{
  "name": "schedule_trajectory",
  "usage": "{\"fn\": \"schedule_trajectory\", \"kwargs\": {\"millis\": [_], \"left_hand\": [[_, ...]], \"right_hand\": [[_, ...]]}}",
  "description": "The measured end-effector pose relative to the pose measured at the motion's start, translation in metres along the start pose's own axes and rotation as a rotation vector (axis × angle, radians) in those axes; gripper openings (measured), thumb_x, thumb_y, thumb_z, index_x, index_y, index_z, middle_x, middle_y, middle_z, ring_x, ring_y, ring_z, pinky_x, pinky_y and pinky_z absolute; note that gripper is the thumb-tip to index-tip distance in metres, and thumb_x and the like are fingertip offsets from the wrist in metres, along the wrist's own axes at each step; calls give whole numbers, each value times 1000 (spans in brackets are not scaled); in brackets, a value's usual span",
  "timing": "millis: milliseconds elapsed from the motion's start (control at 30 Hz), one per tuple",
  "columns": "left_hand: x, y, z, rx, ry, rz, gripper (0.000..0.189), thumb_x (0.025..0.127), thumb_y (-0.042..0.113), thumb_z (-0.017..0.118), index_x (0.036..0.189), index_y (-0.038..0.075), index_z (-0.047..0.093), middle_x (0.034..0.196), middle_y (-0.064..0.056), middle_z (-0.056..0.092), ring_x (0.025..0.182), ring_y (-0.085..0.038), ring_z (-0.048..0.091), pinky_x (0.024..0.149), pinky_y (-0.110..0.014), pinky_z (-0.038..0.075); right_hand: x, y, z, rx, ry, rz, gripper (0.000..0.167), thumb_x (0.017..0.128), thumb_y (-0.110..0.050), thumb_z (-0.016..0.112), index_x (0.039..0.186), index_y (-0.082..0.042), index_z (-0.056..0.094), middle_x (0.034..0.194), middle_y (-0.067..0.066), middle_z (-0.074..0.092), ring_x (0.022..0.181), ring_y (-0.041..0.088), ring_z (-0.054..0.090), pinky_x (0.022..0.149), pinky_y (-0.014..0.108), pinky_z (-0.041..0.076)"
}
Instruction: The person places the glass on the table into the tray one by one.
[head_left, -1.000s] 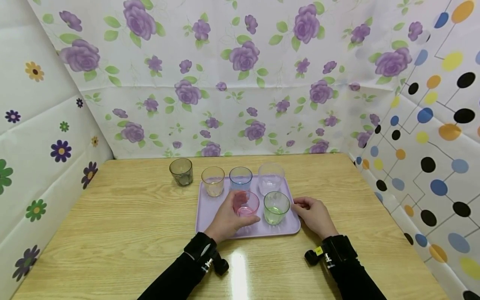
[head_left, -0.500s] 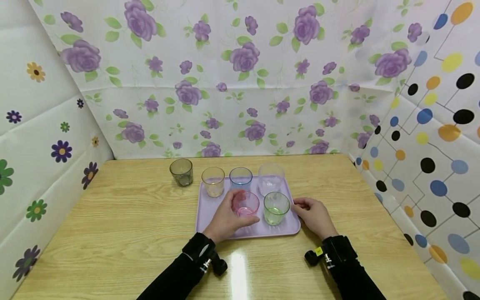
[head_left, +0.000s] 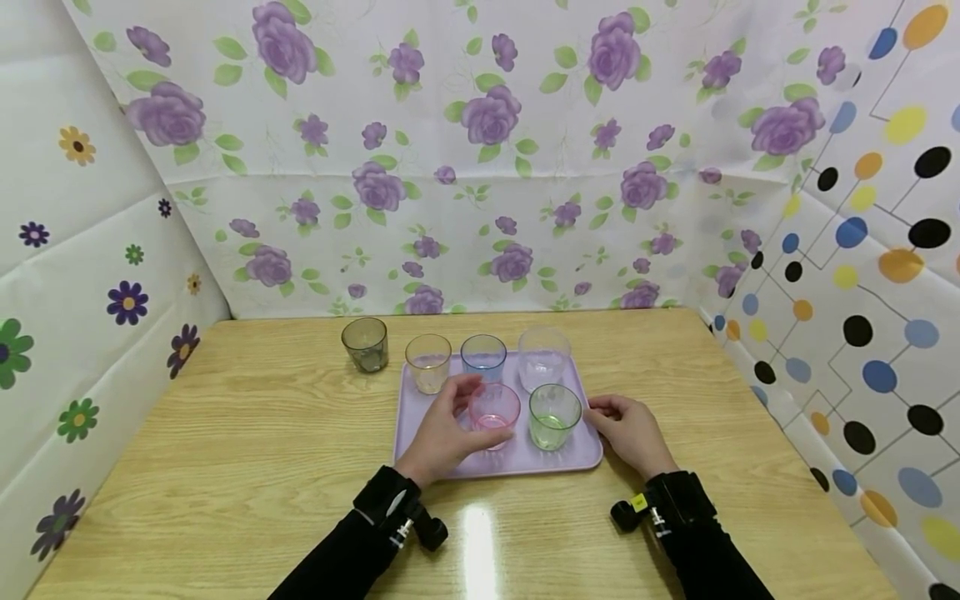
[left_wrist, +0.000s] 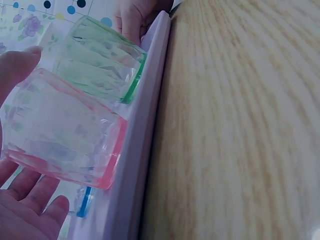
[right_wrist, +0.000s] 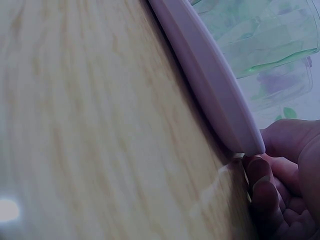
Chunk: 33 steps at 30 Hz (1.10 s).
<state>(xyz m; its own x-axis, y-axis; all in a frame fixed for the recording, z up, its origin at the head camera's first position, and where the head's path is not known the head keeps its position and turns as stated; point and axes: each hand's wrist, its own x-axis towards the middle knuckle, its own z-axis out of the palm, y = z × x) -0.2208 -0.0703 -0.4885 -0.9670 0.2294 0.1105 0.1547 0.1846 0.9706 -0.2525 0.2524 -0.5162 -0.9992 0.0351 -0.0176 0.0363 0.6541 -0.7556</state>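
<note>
In the head view my left hand (head_left: 442,433) is around the pink glass (head_left: 494,410), thumb and fingers spread apart. The left wrist view shows the thumb (left_wrist: 22,65) off the glass wall; whether the fingers on the other side touch it is hard to tell. The pink glass stands upright on a lilac tray (head_left: 420,417), beside a green glass (head_left: 554,417). At the tray's right edge my right hand (head_left: 630,433) pinches the rim, thumb over it and fingers curled below, as the right wrist view shows.
On the tray's back half stand a yellowish glass (head_left: 428,364), a blue glass (head_left: 483,358) and a clear glass (head_left: 543,358). A dark grey glass (head_left: 365,344) stands on the wooden table (head_left: 247,442), left of the tray. Patterned cloth walls (head_left: 480,233) enclose the table.
The left hand has loosened from the pink glass, its fingers spreading and drawing slightly left. The pink glass remains in place on the tray. The right hand keeps still at the rim.
</note>
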Motion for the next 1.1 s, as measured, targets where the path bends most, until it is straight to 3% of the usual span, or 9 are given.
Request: {"fn": "schedule_trajectory", "kwargs": {"millis": [567, 1100], "left_hand": [[-5, 8, -8, -15, -1, 27, 94, 84, 21, 97, 160, 2, 43, 162, -18, 51, 152, -32, 50, 134, -50, 32], [-9, 13, -23, -40, 26, 37, 96, 85, 22, 97, 162, 4, 42, 163, -21, 49, 154, -41, 46, 134, -52, 31]], "right_hand": [[-1, 0, 1, -6, 0, -6, 33, 105, -28, 74, 129, -6, 79, 111, 8, 79, 100, 18, 70, 88, 30, 55], [-1, 0, -1, 16, -12, -11, 33, 105, -28, 73, 130, -5, 79, 111, 8, 79, 98, 15, 70, 83, 23, 55]]}}
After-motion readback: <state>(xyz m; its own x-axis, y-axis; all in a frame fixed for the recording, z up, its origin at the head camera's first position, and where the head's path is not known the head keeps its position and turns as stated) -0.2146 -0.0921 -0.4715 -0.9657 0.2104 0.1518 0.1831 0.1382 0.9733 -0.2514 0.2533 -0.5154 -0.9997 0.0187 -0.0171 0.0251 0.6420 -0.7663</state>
